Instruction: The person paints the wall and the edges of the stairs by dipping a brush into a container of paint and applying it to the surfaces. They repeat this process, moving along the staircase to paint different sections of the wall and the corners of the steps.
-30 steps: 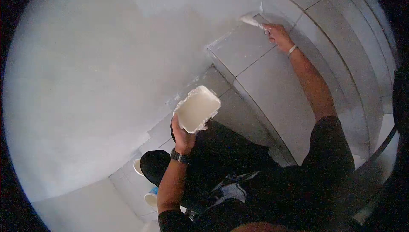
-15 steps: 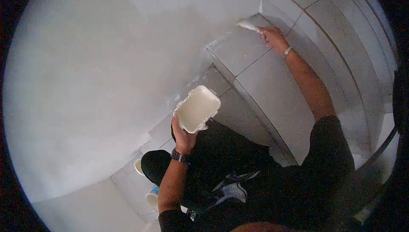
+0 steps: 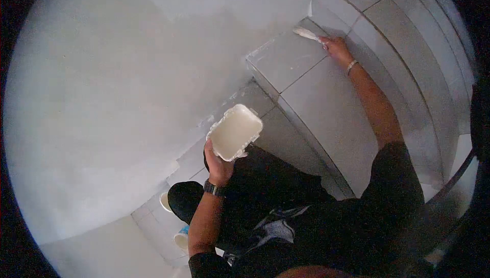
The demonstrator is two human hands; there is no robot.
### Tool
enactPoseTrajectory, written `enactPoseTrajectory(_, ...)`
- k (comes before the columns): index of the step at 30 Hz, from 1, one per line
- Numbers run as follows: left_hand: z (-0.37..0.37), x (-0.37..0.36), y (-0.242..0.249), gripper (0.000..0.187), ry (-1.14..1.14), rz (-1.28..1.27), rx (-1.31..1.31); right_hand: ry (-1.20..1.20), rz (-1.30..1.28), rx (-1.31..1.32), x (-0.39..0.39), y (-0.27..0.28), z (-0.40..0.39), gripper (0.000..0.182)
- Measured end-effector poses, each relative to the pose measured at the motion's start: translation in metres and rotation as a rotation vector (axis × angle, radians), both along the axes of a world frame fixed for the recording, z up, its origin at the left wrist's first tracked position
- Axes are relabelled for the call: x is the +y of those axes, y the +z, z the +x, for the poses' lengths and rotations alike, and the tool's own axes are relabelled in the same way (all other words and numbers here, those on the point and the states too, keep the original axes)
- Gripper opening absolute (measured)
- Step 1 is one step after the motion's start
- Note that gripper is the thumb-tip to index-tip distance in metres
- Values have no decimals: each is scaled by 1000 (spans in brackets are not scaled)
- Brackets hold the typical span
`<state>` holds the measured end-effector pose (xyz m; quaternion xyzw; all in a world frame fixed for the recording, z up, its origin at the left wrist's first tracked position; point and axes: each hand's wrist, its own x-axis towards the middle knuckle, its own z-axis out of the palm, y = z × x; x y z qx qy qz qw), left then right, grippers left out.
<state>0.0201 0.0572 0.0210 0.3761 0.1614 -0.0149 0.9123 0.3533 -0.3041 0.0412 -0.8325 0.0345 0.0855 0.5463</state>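
Observation:
A white rectangular container (image 3: pixel 236 132) with pale paint-like material inside and crusted rims rests in my left hand (image 3: pixel 220 167), whose fingers wrap round its lower side. Further up, on the right, my right hand (image 3: pixel 337 51) is closed on the handle of a brush (image 3: pixel 306 33) with whitish bristles. The bristles are over the tiled step (image 3: pixel 291 66), a little apart from the wall (image 3: pixel 153 84). Pale smears mark the step's edge along the wall.
Curved tiled steps (image 3: pixel 408 38) rise at the upper right. By my knee on the lower left stand a pale container (image 3: pixel 165 202) and a white-and-blue bucket (image 3: pixel 181 239). A dark cable-like strip (image 3: pixel 459 173) runs at the far right.
My right hand and the brush have moved slightly right and down, away from the wall corner. The left hand with the container has barely shifted.

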Motion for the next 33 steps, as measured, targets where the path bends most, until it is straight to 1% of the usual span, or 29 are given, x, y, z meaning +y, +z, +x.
enactPoseTrajectory(2,1,0,1,60,20,-31,25,22,-21,-52,4,-3,13,29)
enactPoseTrajectory(4,1,1,0,59,11,-33,14,188,-209,-225,6,-12,38,29)
enactPoseTrajectory(5,1,1,0,59,12,-32,14,189,-209,-225,4,-14,39,29)
enactPoseTrajectory(7,1,1,0,59,4,-9,19,174,436,-153,3,0,33,30)
enactPoseTrajectory(8,0,0,2,59,6,-10,19,177,435,-152,3,9,28,30)
enactPoseTrajectory(10,0,-3,9,58,15,354,-79,-70,403,-29,4,25,13,28)
enactPoseTrajectory(11,0,-3,8,58,16,353,-77,-69,403,-27,4,24,7,28)
enactPoseTrajectory(13,1,-3,7,57,39,-37,44,-65,232,-78,-7,16,1,31)
enactPoseTrajectory(14,2,-1,7,57,30,-41,51,-75,227,-73,-11,14,1,31)
enactPoseTrajectory(16,2,1,4,56,-10,-36,-12,-65,-120,13,-15,2,10,31)
enactPoseTrajectory(17,2,1,4,56,-12,-35,-13,-68,-119,11,-14,-2,15,31)
enactPoseTrajectory(19,0,1,4,58,-9,4,25,34,-282,-66,-12,-14,29,31)
enactPoseTrajectory(20,0,2,3,58,-7,6,24,35,-280,-67,-11,-23,43,31)
enactPoseTrajectory(21,0,2,1,58,-7,-12,23,81,-226,-187,-16,-40,66,30)
enactPoseTrajectory(22,0,2,1,59,-8,-30,21,126,-172,-307,-13,-40,72,30)
enactPoseTrajectory(23,-1,2,1,59,-7,-30,21,126,-172,-307,-15,-41,71,30)
enactPoseTrajectory(25,-1,2,2,60,-17,4,-7,-45,537,-100,-2,-10,39,28)
enactPoseTrajectory(26,0,2,2,60,-11,3,-11,-39,536,-103,-3,1,27,28)
enactPoseTrajectory(28,0,1,3,61,-3,-17,8,-151,429,-70,-5,11,7,30)
enactPoseTrajectory(29,-1,0,5,61,-3,-19,9,-151,427,-69,-5,12,2,30)
enactPoseTrajectory(31,-2,-3,10,62,-7,295,-86,-84,98,-16,-10,5,-3,33)
enactPoseTrajectory(32,-1,-3,10,62,-13,292,-87,-91,95,-16,-10,2,-3,33)
enactPoseTrajectory(33,0,-3,11,62,-13,263,-79,44,-38,-78,-5,0,-2,34)
